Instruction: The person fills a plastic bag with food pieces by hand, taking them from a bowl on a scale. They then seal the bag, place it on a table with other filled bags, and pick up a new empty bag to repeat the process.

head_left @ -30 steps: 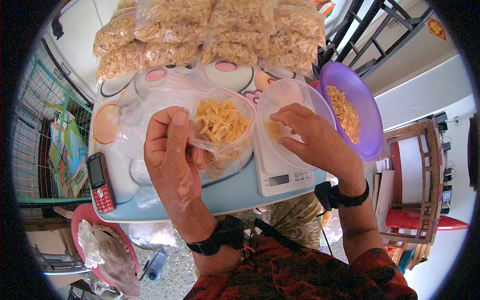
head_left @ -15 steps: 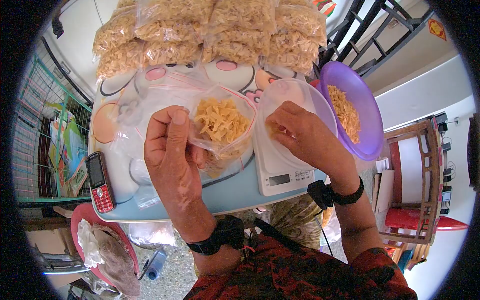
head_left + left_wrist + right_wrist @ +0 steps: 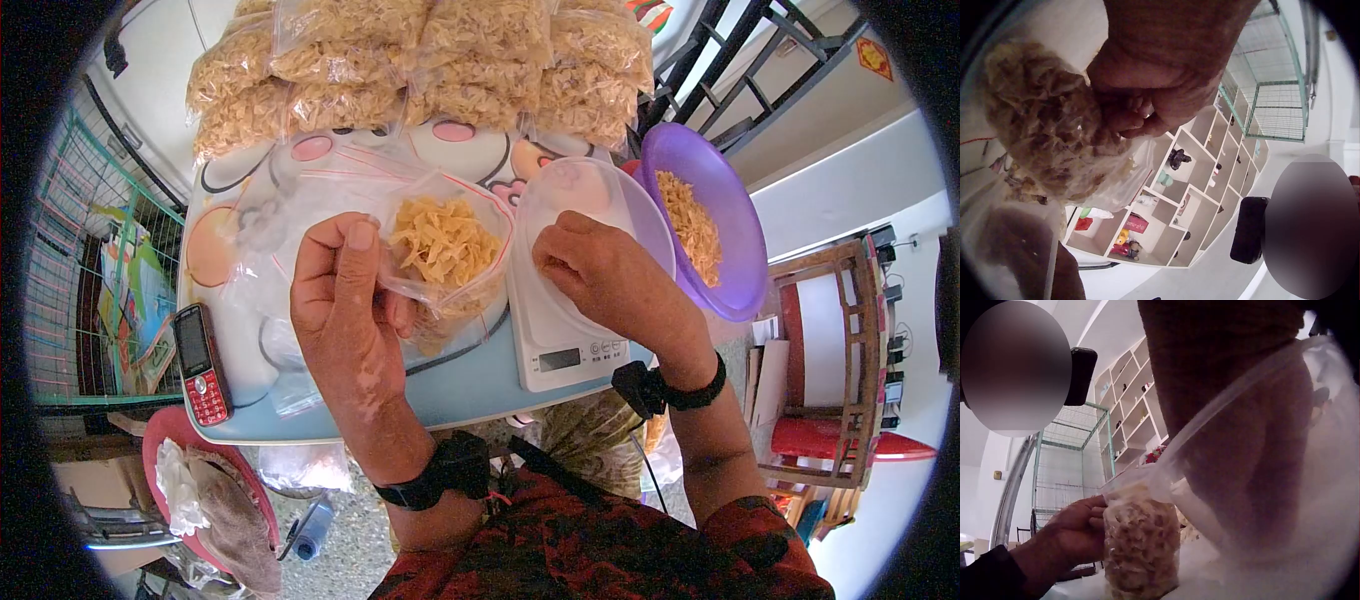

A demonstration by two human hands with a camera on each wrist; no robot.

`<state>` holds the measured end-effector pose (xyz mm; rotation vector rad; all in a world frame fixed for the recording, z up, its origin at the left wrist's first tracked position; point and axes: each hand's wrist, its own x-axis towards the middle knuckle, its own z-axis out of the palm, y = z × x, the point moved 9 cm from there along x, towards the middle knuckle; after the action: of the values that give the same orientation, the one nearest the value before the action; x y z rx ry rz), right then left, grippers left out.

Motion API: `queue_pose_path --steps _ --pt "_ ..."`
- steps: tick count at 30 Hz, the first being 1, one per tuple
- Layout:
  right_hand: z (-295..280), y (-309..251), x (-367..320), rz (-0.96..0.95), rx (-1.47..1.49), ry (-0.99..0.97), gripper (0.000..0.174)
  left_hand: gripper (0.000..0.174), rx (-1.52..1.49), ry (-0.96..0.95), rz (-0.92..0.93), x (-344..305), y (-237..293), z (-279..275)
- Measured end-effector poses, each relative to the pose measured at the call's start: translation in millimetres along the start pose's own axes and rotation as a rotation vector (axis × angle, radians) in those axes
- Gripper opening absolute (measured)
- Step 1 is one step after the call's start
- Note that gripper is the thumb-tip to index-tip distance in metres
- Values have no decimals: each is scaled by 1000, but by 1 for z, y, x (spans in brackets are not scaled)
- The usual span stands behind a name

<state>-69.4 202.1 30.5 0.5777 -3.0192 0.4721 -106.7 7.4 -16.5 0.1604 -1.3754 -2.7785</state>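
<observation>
My left hand (image 3: 350,300) pinches the edge of a clear zip bag (image 3: 500,268), which stands with its mouth spread. Dried yellow flakes (image 3: 445,240) fill the bag; in the right wrist view the bagged flakes (image 3: 1141,547) show from the side. Inside a translucent bowl (image 3: 560,180) my right hand (image 3: 600,275) has its fingers curled in, where a few flakes lay before; those flakes are hidden by the hand. Beneath the bowl is a white kitchen scale (image 3: 540,375) with a small display.
Stacked bags of flakes (image 3: 340,70) line the back of the cartoon-patterned table (image 3: 420,385). A purple basin (image 3: 740,230) with more flakes leans at the right. Flat plastic bags (image 3: 310,215) lie left of the filled bag. A red phone (image 3: 203,365) sits at the left edge.
My right hand has gone from spread fingers over a few flakes in the bowl to fingers curled together there. My left hand and the bag have hardly moved.
</observation>
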Motion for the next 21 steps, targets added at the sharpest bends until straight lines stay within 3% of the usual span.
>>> queue_pose_path --steps 7,10,13,19,21 --pt "-1 14 -3 44 165 -4 7 12 20 11 -10 -1 1 3" --pt "0 33 -6 226 369 -36 7 15 -11 -3 -6 -1 2 1" --pt "-13 38 -9 397 648 53 8 15 4 14 -3 -2 4 1" --pt "-57 -8 2 274 827 215 8 15 -6 36 -40 -4 3 5" --pt "-63 -27 10 111 719 253 10 15 -9 8 -35 -5 2 7"
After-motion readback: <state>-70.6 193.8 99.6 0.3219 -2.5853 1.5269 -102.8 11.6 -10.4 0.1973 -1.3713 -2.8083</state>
